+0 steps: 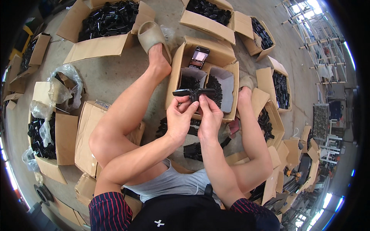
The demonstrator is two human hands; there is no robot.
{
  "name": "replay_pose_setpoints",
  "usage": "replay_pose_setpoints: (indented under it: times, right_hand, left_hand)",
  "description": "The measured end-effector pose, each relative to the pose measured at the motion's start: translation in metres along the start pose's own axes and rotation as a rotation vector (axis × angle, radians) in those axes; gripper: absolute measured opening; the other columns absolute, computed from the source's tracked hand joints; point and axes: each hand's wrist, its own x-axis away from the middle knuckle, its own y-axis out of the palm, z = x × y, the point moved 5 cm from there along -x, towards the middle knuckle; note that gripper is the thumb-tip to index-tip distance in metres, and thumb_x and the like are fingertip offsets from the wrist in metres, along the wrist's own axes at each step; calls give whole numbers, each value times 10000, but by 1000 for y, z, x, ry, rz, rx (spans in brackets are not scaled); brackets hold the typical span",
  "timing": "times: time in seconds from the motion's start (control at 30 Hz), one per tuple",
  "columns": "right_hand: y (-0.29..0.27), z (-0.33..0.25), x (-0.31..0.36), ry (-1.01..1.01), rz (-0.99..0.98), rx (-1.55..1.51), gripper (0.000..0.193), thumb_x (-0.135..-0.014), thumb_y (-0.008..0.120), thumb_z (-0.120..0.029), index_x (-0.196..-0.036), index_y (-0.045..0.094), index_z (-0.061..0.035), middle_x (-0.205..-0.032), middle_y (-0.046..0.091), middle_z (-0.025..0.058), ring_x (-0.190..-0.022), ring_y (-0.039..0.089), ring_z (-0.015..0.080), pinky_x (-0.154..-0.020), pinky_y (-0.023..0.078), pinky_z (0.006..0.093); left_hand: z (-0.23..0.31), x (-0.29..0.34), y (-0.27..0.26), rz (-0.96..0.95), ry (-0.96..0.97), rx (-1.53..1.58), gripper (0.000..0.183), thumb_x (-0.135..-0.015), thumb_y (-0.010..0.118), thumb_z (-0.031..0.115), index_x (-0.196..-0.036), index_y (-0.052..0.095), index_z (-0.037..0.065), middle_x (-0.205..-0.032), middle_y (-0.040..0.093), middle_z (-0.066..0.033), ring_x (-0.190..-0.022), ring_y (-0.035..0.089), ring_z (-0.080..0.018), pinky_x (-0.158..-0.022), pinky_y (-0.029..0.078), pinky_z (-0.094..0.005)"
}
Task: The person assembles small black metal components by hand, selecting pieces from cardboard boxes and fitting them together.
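Between my two hands is a black T-shaped plastic piece (194,93), its two arms spread left and right. My left hand (179,118) pinches it from the left, thumb toward the middle. From the right my right hand (208,114) grips it near the stem, fingertips almost touching those of the left. Just beyond, an open cardboard box (174,82) holds two compartments with small black parts (214,85). A phone (199,57) with a lit screen leans against its far inner wall.
Cardboard boxes of black parts surround me, including one at the far left (96,45) and one at the right (283,75). Loose black pieces (192,151) lie between my legs. Clear plastic bags (61,92) hang over a left box. Metal racks (322,46) stand far right.
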Motion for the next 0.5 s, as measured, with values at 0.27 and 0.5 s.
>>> replay_pose_setpoints:
  times: [0.27,0.5]
  right_hand:
    - [7,2,-1,26,44,-77,197,-964,706,-181,-1081,695,-23,-975,676,5,-828,577,71,-723,454,232]
    - [4,-3,3,1,-6,20,222,-971,687,-138,-1143,686,3,-1037,688,31,-917,621,94,-828,500,238]
  left_hand:
    - [0,-2,-3,8,1,15,240,-931,687,4,-1106,527,39,-1110,715,-103,-1029,645,-106,-927,483,-269]
    - [5,1,1,8,21,-12,239,-925,690,-5,-1094,527,45,-1101,712,-97,-1024,647,-106,-912,490,-266]
